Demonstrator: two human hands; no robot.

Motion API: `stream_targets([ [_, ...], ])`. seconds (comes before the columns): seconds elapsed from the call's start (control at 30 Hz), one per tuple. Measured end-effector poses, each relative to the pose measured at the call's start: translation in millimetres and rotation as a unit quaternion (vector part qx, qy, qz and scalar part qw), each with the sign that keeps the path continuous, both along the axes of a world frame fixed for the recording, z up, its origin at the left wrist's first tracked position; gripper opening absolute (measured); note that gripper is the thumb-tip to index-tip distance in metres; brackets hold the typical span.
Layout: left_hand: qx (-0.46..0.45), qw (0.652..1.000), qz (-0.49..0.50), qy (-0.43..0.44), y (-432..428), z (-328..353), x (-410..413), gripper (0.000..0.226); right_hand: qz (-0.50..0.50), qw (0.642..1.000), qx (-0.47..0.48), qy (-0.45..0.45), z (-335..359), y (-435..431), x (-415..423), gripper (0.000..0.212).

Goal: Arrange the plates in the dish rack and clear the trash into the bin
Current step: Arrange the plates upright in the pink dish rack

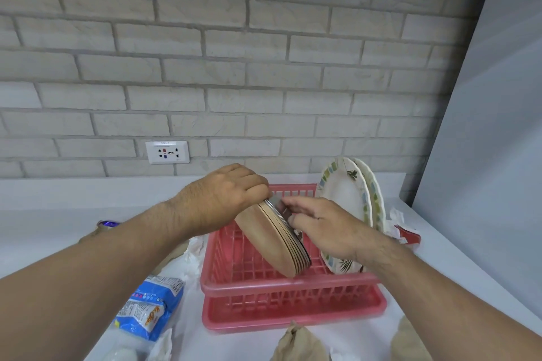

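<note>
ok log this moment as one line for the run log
step: racking plates | left hand: holds brown plate stack | right hand: fingers at stack edge | dish rack: patterned plates upright | trash: uncleared

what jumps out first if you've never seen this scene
A pink dish rack sits mid-counter, and both hands hold a tilted stack of brown plates over it: left hand on top, right hand at the edge. Two patterned plates stand upright on its right; a blue wrapper lies left.
</note>
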State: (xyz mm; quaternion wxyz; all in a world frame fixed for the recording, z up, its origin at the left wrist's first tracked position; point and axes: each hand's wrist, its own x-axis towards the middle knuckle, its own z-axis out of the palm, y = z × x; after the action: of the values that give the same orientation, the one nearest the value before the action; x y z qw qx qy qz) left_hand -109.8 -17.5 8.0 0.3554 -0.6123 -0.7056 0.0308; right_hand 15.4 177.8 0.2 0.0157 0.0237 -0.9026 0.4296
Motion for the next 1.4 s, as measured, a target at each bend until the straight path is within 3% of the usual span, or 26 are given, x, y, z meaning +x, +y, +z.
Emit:
stream_targets([
  [0.1, 0.016, 0.999, 0.013, -0.032, -6.2, -11.5, -1.3, 0.052, -0.011, 1.000, 0.015, 0.012, -0.8, -8.0, 5.0, 0.025],
  [0.33, 0.053, 0.998, 0.031, -0.026, -10.4, -8.6, -13.4, 0.041, 0.003, 0.990, 0.114, 0.087, -3.3, -27.2, 7.6, 0.047],
  [0.43, 0.061, 0.997, 0.044, -0.011, -9.8, -1.2, -19.9, 0.034, -0.012, 0.986, 0.116, 0.122, -7.8, -39.5, 1.2, 0.038],
  [0.57, 0.076, 0.995, 0.059, -0.039, -10.3, -2.7, -22.8, 0.039, -0.051, 0.981, 0.114, 0.149, -17.9, -58.1, -6.4, 0.052],
  [0.7, 0.096, 0.990, 0.051, -0.086, -10.1, -10.3, -29.1, 0.052, -0.070, 0.983, 0.089, 0.144, -24.9, -71.9, -7.2, 0.056],
  [0.8, 0.101, 0.989, 0.047, -0.094, -10.9, -13.4, -32.4, 0.063, -0.076, 0.983, 0.073, 0.149, -28.3, -75.3, -5.2, 0.047],
  [1.0, 0.085, 0.995, 0.023, -0.056, -15.2, -6.9, -30.1, 0.052, -0.077, 0.988, 0.036, 0.132, -41.3, -68.9, -5.0, 0.033],
  [1.2, 0.058, 0.997, 0.030, -0.032, -16.5, -5.7, -32.7, 0.054, -0.092, 0.985, 0.063, 0.130, -52.6, -66.3, -8.9, 0.062],
  [1.4, 0.061, 0.997, 0.041, -0.026, -19.4, -8.3, -33.5, 0.051, -0.077, 0.984, 0.107, 0.124, -53.3, -64.2, -5.3, 0.044],
])
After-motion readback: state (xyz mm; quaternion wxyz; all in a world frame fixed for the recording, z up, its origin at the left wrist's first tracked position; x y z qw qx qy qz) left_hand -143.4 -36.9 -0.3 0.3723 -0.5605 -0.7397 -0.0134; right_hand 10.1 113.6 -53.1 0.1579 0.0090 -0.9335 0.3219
